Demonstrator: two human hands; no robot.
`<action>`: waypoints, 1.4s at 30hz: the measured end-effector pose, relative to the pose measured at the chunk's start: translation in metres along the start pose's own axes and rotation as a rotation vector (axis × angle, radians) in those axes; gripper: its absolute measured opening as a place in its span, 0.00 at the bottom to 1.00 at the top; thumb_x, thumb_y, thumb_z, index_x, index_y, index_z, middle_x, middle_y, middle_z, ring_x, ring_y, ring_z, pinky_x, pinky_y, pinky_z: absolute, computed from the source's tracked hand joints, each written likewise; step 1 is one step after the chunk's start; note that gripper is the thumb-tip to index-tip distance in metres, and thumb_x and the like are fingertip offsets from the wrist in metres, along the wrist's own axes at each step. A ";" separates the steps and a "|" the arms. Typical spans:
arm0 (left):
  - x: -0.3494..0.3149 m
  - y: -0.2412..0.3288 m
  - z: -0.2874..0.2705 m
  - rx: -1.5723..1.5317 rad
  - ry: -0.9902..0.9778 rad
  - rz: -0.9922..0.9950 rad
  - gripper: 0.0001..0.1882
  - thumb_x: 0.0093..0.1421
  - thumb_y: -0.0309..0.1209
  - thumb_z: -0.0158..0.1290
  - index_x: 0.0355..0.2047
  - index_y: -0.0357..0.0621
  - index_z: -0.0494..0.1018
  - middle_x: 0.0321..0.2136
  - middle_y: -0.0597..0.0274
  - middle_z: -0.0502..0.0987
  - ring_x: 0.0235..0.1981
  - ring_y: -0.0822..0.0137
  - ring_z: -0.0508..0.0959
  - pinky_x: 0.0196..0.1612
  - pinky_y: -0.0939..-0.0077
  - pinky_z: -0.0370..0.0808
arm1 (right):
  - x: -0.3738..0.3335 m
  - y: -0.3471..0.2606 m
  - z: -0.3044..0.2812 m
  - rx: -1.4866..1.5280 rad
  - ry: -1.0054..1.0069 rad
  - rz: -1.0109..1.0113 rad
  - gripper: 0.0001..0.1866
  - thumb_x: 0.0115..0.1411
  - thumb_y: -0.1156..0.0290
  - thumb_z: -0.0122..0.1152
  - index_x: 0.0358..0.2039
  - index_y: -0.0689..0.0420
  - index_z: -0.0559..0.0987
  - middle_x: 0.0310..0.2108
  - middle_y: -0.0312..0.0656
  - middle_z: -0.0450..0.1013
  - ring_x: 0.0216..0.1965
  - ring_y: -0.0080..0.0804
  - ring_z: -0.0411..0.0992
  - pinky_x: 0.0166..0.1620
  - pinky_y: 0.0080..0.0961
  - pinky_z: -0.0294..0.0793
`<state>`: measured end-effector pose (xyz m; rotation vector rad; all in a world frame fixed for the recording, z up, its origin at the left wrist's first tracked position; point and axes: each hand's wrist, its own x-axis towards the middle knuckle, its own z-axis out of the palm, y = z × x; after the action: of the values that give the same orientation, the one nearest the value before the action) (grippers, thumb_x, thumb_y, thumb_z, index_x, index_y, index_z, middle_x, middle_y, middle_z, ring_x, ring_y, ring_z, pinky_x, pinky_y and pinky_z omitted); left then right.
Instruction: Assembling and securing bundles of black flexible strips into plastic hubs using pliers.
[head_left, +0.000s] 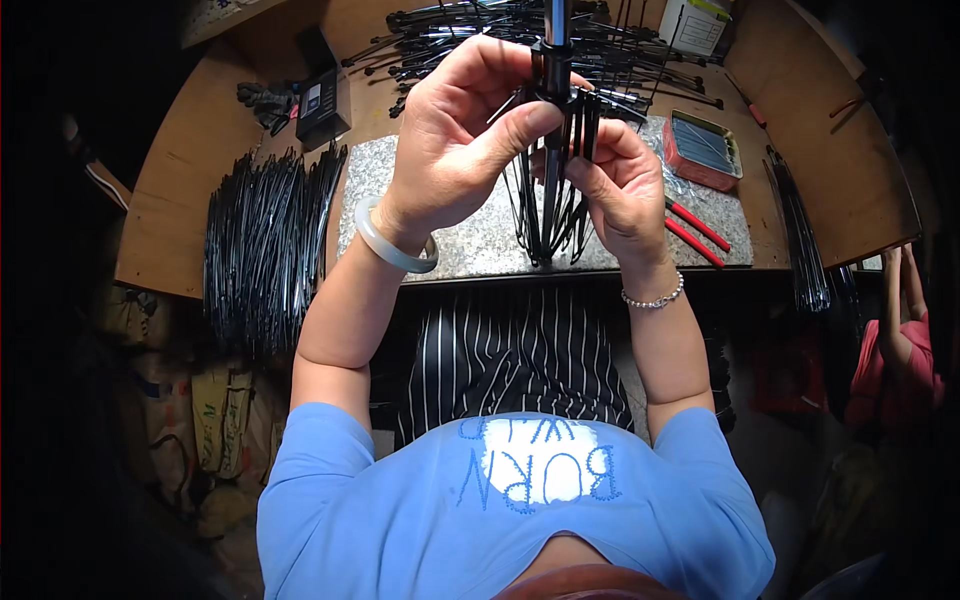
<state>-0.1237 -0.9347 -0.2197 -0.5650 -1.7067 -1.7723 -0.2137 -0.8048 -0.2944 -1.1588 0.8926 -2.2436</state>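
Observation:
Upright in front of me is a black umbrella frame [550, 205], its metal shaft rising past the top edge and its thin ribs hanging downward in a cluster. My left hand [455, 140] is closed round it near the top of the ribs, the thumb pressing on the black collar. Lower down, my right hand [628, 190] pinches some of the ribs between thumb and fingers. Parts of the fingertips are hidden behind the frame. Beneath lies a speckled grey board [465, 245]. Red-handled pliers [697, 235] rest beside my right wrist.
Black ribs [265, 250] hang in a thick bundle over the table's left edge, and a smaller bundle [797, 240] at the right. More lie piled [430, 60] behind. A reddish tub [690, 176] holds thin wires. A black box [325, 108] stands left; another person [893, 365] is at far right.

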 end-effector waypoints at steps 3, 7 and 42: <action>-0.002 -0.003 -0.002 0.083 0.025 0.048 0.14 0.53 0.18 0.55 0.39 0.36 0.66 0.35 0.55 0.76 0.34 0.70 0.78 0.41 0.81 0.76 | 0.000 -0.004 0.007 0.007 0.028 -0.004 0.13 0.52 0.84 0.60 0.39 0.62 0.71 0.35 0.45 0.75 0.35 0.28 0.75 0.42 0.21 0.76; -0.003 -0.003 -0.003 0.105 0.030 0.057 0.14 0.53 0.18 0.55 0.39 0.36 0.66 0.35 0.57 0.76 0.33 0.70 0.77 0.41 0.81 0.76 | -0.002 -0.001 0.010 0.008 0.032 -0.031 0.14 0.51 0.86 0.60 0.38 0.62 0.72 0.36 0.44 0.75 0.35 0.25 0.74 0.42 0.18 0.75; -0.004 -0.012 0.015 0.448 0.177 0.235 0.16 0.49 0.17 0.59 0.36 0.38 0.66 0.33 0.51 0.78 0.33 0.64 0.80 0.36 0.82 0.79 | -0.008 0.023 0.036 -1.065 0.259 -0.667 0.27 0.52 0.82 0.57 0.54 0.62 0.66 0.42 0.46 0.71 0.40 0.35 0.72 0.40 0.23 0.75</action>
<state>-0.1305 -0.9195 -0.2307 -0.3778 -1.7562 -1.1884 -0.1771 -0.8274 -0.2995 -1.8142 2.2446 -2.4547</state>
